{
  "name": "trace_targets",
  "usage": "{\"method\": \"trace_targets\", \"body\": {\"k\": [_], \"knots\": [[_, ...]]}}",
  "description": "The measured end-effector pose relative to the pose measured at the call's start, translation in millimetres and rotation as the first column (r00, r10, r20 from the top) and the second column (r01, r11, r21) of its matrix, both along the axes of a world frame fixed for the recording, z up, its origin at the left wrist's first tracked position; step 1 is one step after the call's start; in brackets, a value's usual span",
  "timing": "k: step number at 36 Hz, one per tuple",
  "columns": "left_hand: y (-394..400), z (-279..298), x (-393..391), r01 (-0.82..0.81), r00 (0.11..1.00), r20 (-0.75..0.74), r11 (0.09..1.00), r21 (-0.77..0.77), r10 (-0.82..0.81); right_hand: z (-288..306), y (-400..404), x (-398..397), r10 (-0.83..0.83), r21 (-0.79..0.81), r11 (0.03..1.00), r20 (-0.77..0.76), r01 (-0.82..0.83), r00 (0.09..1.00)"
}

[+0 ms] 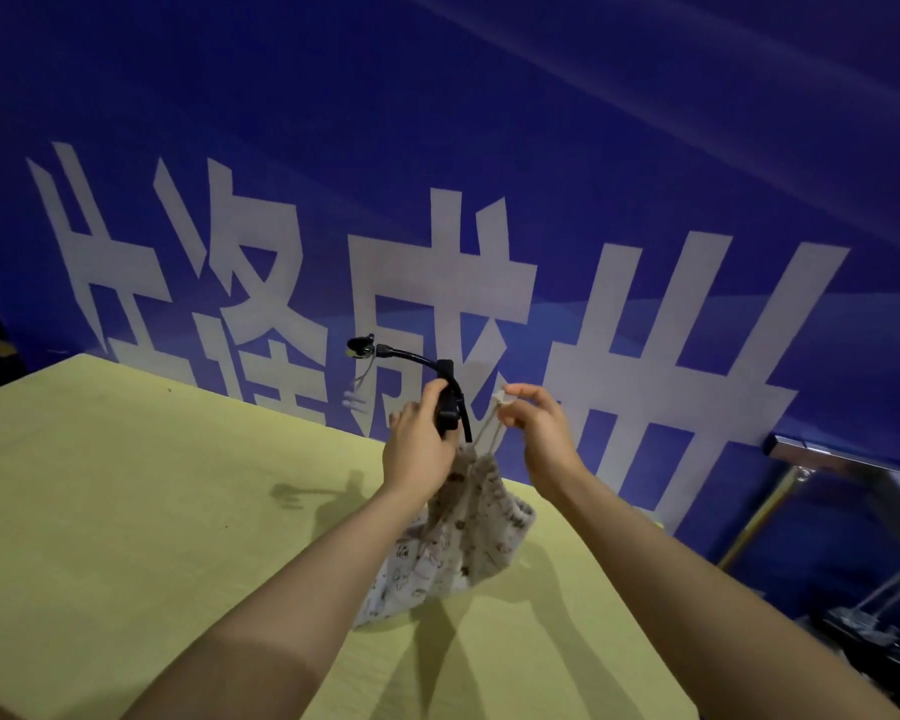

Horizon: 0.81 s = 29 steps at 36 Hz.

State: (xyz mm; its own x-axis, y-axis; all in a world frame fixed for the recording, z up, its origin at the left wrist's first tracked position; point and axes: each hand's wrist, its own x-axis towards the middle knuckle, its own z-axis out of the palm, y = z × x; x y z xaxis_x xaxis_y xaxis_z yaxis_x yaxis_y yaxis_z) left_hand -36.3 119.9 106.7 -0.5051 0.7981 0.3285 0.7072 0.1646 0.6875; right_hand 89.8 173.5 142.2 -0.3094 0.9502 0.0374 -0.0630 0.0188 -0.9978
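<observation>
A small patterned drawstring pouch [458, 543] hangs above the yellow table [126, 511], its bottom near the tabletop. My left hand [419, 444] grips the gathered neck of the pouch together with a black device [448, 402] that has a curved black gooseneck stem ending in a small clip [359, 347]. To the right, my right hand [536, 428] pinches the pale end of the pouch's drawstring [492, 433], which runs taut down to the neck. What the pouch holds is hidden.
A blue banner [489, 174] with large white characters stands right behind the table's far edge. Past the table's right edge are a metal frame [801, 454] and dark equipment [879, 641] lower down.
</observation>
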Motion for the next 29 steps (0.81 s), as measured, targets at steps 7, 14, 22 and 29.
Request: {"method": "trace_targets", "body": {"k": [7,14,22,29], "knots": [[-2,14,-2,-0.052,0.947,-0.32,0.997,-0.062,0.03,20,9,-8,-0.22,0.581,0.806,0.473,-0.114,0.853],[-6,18,-8,0.001,0.963,-0.268,1.0,0.009,0.001,52,8,-15,-0.215,0.518,0.847,0.139,0.114,0.967],[-5,6,-16,0.033,0.954,-0.298,0.999,0.019,-0.026,60,6,-19,-0.053,0.47,0.882,0.045,0.026,0.998],[-5,-2,-5,0.215,0.976,-0.01,0.975,-0.052,-0.216,42,4,-12,0.044,0.374,0.924,0.09,-0.074,0.995]]}}
